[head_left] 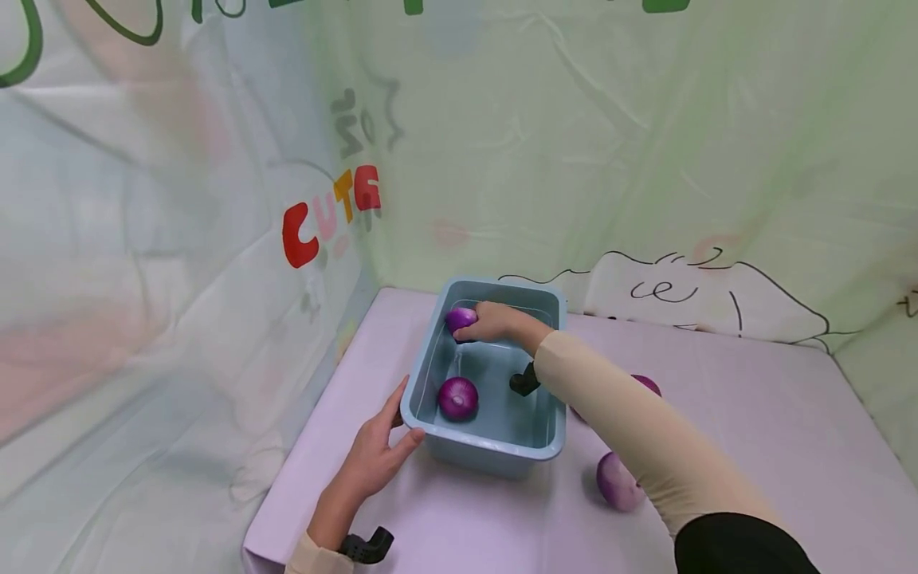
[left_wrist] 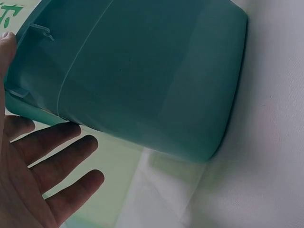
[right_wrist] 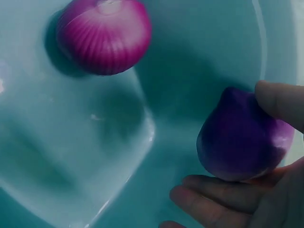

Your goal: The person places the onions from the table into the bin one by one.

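Observation:
A light blue plastic basin point(head_left: 488, 443) stands on the table. Inside it, my right hand point(head_left: 498, 323) holds a purple onion point(head_left: 460, 320) near the far left corner; in the right wrist view, thumb and fingers lie on either side of this onion point(right_wrist: 237, 137). A second purple onion point(head_left: 457, 399) rests on the basin floor toward the near left corner. My left hand point(head_left: 373, 454) is at the basin's near left corner, thumb by the rim. In the left wrist view, its fingers point(left_wrist: 71, 159) are spread and fairly straight beside the basin's outer wall point(left_wrist: 137, 71).
Right of the basin, a paler purple onion point(head_left: 619, 482) lies on the lilac tablecloth point(head_left: 774, 446), partly behind the right sleeve. Another onion point(head_left: 648, 383) shows just above that sleeve. Printed curtains point(head_left: 459, 159) hang behind the table and along its left side.

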The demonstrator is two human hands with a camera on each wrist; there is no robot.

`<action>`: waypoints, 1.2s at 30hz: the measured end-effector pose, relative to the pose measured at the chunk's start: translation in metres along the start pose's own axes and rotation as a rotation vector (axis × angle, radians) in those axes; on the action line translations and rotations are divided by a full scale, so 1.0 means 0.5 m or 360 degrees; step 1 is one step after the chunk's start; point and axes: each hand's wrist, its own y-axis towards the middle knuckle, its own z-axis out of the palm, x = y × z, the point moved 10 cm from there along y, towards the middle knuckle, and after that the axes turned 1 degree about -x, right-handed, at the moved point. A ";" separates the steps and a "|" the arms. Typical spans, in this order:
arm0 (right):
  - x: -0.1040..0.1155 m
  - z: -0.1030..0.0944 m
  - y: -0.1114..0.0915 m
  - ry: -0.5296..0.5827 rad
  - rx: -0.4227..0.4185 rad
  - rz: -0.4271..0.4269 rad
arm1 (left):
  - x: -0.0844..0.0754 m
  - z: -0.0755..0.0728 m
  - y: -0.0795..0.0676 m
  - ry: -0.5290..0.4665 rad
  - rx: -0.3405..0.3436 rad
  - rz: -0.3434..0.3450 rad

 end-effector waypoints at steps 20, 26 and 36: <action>-0.005 0.058 0.023 -0.0241 0.0071 0.0101 | 0.000 0.001 0.000 -0.0025 0.0000 0.0022; -0.002 0.045 0.017 -0.0262 0.0075 0.0068 | 0.000 0.003 -0.001 -0.0020 -0.0010 0.0034; 0.050 -0.057 -0.053 -0.0118 -0.0142 -0.0129 | 0.001 0.003 -0.002 -0.0001 -0.0033 0.0032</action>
